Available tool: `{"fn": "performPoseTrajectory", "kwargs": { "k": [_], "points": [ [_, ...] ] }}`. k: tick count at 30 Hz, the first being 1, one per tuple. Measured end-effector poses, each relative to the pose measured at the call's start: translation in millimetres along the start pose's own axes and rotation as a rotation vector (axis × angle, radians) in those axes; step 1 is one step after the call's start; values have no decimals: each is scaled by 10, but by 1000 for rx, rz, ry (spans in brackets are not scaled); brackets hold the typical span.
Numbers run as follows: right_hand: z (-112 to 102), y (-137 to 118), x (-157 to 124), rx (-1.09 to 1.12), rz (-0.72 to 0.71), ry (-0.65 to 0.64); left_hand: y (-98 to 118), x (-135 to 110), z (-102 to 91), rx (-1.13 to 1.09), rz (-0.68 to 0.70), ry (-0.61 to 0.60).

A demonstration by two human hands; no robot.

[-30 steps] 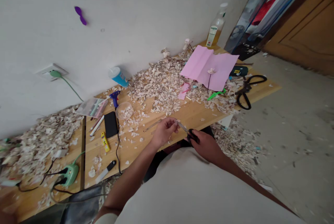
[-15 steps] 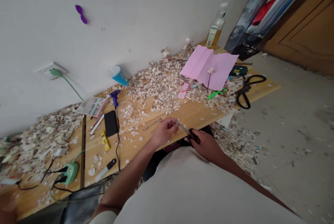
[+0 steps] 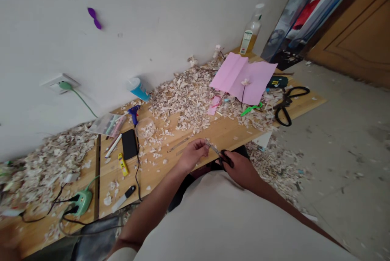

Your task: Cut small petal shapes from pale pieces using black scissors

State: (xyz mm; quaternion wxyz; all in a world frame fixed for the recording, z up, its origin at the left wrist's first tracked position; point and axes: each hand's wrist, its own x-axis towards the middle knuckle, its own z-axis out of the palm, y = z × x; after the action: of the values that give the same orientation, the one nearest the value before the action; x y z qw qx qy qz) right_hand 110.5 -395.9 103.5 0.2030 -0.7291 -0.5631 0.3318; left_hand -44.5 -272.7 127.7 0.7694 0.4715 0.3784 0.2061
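Note:
My right hand (image 3: 243, 164) grips a pair of scissors (image 3: 226, 158) by the black handles, with the metal blades pointing left. At the blade tips is my left hand (image 3: 195, 153), its thumb and fingers pinched together. Whatever lies between those fingers is too small to make out. Both hands are over the near edge of the wooden table (image 3: 227, 131), close to my body. A thin dark strip (image 3: 178, 145) lies on the wood just left of my left hand.
Pale shavings (image 3: 185, 98) cover the table's back. Pink paper (image 3: 262, 78), a bottle (image 3: 250, 33) and large black-handled scissors (image 3: 284, 106) are at right. A phone (image 3: 129, 144), yellow cutter (image 3: 123, 164), glue gun (image 3: 134, 114), blue cup (image 3: 139, 89) and green power socket (image 3: 82, 203) are left.

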Motion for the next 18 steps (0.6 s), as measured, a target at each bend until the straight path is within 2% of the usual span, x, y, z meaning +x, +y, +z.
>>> {"fn": "performPoseTrajectory", "kwargs": {
  "k": [3, 5, 11, 15, 18],
  "points": [
    [2, -4, 2, -4, 6, 1, -71, -12, 77, -188, -54, 36],
    [-2, -5, 3, -11, 4, 8, -71, -16, 86, -172, -42, 37],
    [-34, 7, 3, -45, -27, 12, 110, -17, -66, 222, 6, -13],
    [-35, 22, 13, -53, -42, 10, 198, -20, -152, 399, 19, -92],
    [-23, 37, 18, -55, -59, 2, 230, -19, -160, 512, 44, -103]
  ]
}}
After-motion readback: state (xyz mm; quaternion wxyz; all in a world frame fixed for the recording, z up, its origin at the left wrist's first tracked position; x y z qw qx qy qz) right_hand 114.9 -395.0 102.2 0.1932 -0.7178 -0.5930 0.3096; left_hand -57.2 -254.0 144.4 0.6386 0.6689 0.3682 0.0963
